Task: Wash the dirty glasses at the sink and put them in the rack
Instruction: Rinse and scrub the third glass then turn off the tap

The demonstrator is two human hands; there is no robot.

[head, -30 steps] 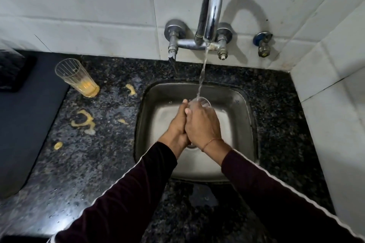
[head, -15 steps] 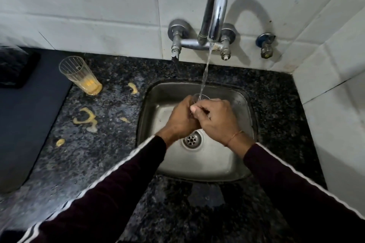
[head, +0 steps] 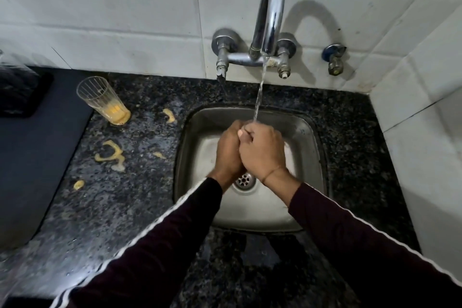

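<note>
A clear ribbed drinking glass [head: 102, 99] stands upright on the dark speckled granite counter [head: 105, 202], well to the left of the hands. It holds a small rest of yellow liquid at its bottom. Yellow spills [head: 110, 155] lie on the counter between this glass and the square steel sink [head: 310, 147].

Over the sink, the left hand [head: 228, 152] and the right hand [head: 262, 151] are pressed together, side against side, with fingers curled. The stream of water [head: 258, 94] from the curved chrome tap [head: 270, 10] lands just at the top of the right hand. What the hands enclose is hidden by them; no glass rim shows between them, so I cannot tell if they grip a glass or only each other. The round drain [head: 243, 180] is just below the wrists. Both arms wear dark maroon sleeves with a white stripe [head: 155, 240].

To the far left of the hands lies a dark mat [head: 37, 157].
</note>
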